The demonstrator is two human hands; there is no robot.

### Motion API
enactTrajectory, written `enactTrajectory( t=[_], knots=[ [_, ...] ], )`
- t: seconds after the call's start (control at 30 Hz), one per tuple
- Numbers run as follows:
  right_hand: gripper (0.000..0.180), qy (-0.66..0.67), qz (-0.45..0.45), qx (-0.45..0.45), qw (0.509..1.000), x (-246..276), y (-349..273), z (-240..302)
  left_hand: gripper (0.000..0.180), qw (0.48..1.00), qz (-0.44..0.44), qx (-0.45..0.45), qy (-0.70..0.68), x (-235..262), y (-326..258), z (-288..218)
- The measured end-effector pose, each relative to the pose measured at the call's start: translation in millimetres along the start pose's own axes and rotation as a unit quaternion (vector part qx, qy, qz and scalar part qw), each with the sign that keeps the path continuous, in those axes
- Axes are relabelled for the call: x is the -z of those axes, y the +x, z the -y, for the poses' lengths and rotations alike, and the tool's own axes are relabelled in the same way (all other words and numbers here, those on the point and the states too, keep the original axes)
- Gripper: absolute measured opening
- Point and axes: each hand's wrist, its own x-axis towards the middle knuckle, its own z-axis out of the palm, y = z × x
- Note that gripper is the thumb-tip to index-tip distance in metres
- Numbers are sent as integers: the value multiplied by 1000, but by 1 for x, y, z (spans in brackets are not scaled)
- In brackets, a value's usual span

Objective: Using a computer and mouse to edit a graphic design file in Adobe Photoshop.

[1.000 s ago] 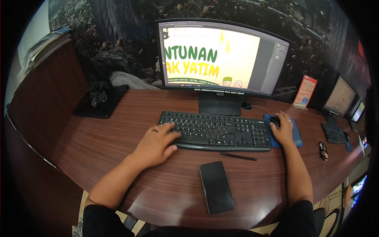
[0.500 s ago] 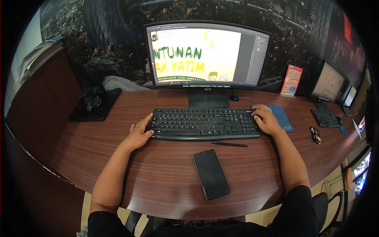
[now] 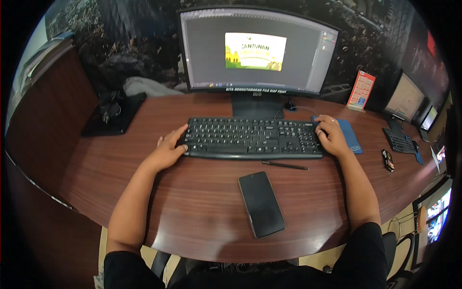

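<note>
A black keyboard (image 3: 252, 138) lies across the middle of the desk. At its left end my left hand (image 3: 167, 150) rests open, the thumb by the lower left corner and the fingers spread along the side edge. My right hand (image 3: 331, 137) is curled at the keyboard's right end, over the blue mouse pad (image 3: 350, 136). A thin cable leads under these fingers, and the computer mouse they close on is almost wholly hidden. Behind the keyboard, the curved monitor (image 3: 202, 58) shows a small yellow and green banner design on a grey workspace.
In front of the keyboard lie a black pen (image 3: 286, 165) and a dark phone (image 3: 261, 204). A black flat base with coiled cables (image 3: 111, 114) sits at left. To the right are a red desk calendar (image 3: 361, 90), a small dark box (image 3: 388, 160) and a second keyboard (image 3: 400, 140).
On the monitor, the design has shrunk from a close-up to a small whole banner. The view has tilted, so the desk sits slightly higher. Both hands keep their places.
</note>
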Motion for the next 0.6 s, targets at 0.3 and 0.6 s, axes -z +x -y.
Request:
enactTrajectory(
  t=[0.3, 0.6],
  knots=[
    [8, 9, 20, -8, 1000, 1, 0, -5, 71, 1000, 6, 3, 9, 1, 2, -7],
    [30, -93, -108, -221, 965, -12, -7, -38, 77, 998, -7, -9, 66, -4, -2, -6]
  ],
)
